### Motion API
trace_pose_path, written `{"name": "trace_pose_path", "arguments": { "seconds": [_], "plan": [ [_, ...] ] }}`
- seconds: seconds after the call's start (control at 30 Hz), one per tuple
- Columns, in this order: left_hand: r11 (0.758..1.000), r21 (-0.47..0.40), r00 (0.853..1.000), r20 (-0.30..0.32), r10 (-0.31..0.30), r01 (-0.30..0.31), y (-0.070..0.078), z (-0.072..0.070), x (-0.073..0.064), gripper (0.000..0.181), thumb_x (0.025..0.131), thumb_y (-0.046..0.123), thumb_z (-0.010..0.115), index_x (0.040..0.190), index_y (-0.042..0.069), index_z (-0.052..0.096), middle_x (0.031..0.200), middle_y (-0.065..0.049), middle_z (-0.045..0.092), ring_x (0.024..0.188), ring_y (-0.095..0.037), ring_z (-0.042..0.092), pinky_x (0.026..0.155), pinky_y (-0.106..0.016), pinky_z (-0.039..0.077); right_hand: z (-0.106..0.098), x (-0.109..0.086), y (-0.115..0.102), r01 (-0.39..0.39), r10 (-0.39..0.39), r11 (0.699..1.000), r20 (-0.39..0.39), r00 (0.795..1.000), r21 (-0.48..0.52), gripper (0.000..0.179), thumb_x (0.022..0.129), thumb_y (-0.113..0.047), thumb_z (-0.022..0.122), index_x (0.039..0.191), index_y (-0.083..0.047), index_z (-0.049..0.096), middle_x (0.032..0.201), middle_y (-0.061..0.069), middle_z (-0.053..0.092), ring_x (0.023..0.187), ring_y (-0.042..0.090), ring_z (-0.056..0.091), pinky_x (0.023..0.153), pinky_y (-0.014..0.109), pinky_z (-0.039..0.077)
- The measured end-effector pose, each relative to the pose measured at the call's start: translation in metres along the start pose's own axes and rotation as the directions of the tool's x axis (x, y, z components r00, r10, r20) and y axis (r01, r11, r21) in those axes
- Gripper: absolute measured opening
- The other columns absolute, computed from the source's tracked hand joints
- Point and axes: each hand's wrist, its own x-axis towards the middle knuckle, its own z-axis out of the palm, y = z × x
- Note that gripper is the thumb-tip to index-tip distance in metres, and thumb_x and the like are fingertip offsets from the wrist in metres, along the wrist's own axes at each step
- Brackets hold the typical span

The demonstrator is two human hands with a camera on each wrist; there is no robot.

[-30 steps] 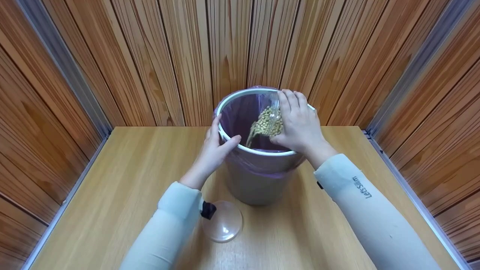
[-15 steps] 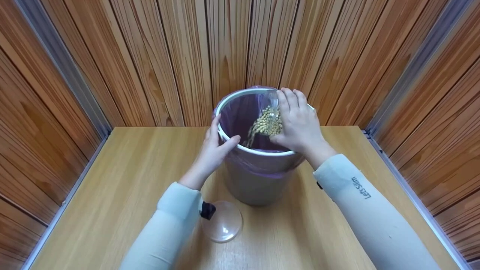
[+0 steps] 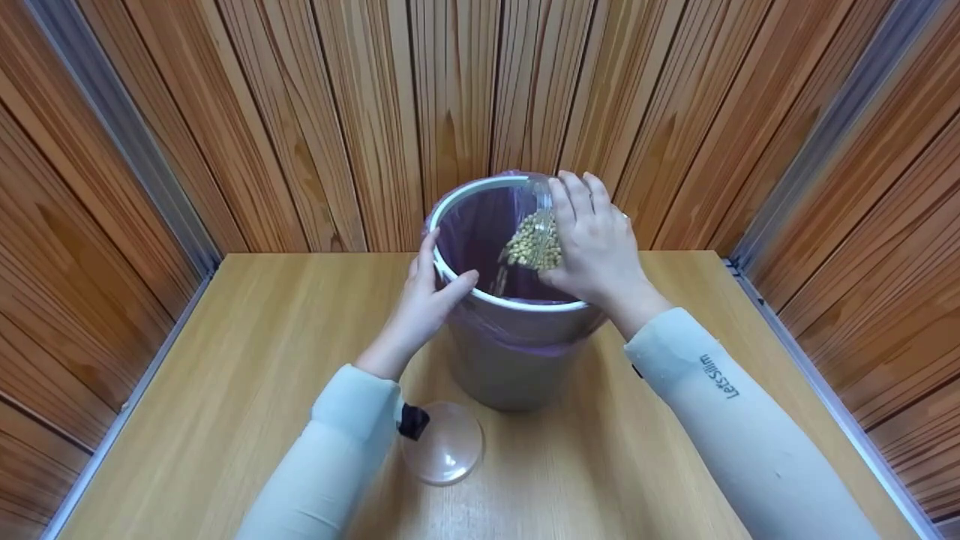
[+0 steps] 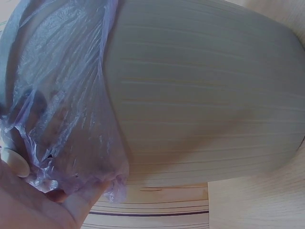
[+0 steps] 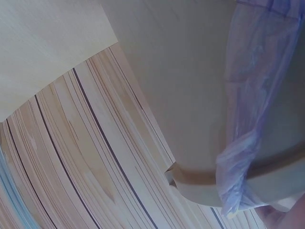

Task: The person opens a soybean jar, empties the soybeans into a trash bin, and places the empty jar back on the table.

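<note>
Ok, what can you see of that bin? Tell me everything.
The bin stands upright on the table: round, grey-brown, plastic-looking, narrower at the bottom, with faint lines down its side and a pale rim. A thin purple bag lines it and folds over outside. The left hand holds its rim; the right hand holds a tilted clear container at its mouth, pale beans dropping in.

Dark lettering "Let'sSlim" (image 3: 720, 376) stands on the right sleeve (image 3: 757, 442).
</note>
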Motion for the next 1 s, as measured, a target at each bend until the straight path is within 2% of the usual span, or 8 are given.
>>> {"name": "trace_pose_path", "arguments": {
  "seconds": [0.47, 0.83, 1.0],
  "plan": [
    [1.0, 0.007, 1.0, 0.006, -0.008, 0.008, -0.0006, -0.0016, -0.0013, 0.084, 0.084, 0.047, 0.06, 0.149, 0.029, 0.01, 0.15, -0.014, 0.018, 0.136, -0.031, 0.024, 0.108, -0.048, 0.023, -0.0017, 0.0003, -0.0016, 0.027, -0.027, 1.0, 0.003, 1.0, -0.017, 0.116, 0.055, -0.043, 0.084, 0.144, -0.006, 0.02, 0.149, 0.013, 0.022, 0.137, 0.035, 0.017, 0.096, 0.054, 0.036],
    [1.0, 0.012, 1.0, 0.013, -0.025, 0.024, 0.0011, -0.0024, -0.002, 0.085, 0.083, 0.049, 0.06, 0.149, 0.031, 0.009, 0.15, -0.013, 0.017, 0.136, -0.03, 0.024, 0.108, -0.048, 0.024, -0.002, 0.0007, -0.0026, 0.061, -0.062, 0.998, -0.014, 0.998, -0.028, 0.115, 0.055, -0.039, 0.084, 0.144, -0.005, 0.021, 0.149, 0.013, 0.023, 0.137, 0.036, 0.016, 0.097, 0.054, 0.036],
    [1.0, 0.006, 1.0, 0.018, -0.011, 0.011, 0.001, -0.0023, -0.0025, 0.085, 0.084, 0.048, 0.06, 0.149, 0.03, 0.009, 0.15, -0.014, 0.016, 0.136, -0.031, 0.022, 0.109, -0.049, 0.022, -0.0014, 0.0012, -0.0024, 0.09, -0.091, 0.995, -0.035, 0.995, -0.041, 0.113, 0.054, -0.038, 0.084, 0.143, -0.004, 0.023, 0.148, 0.014, 0.024, 0.136, 0.037, 0.018, 0.097, 0.052, 0.036]
  ]
}}
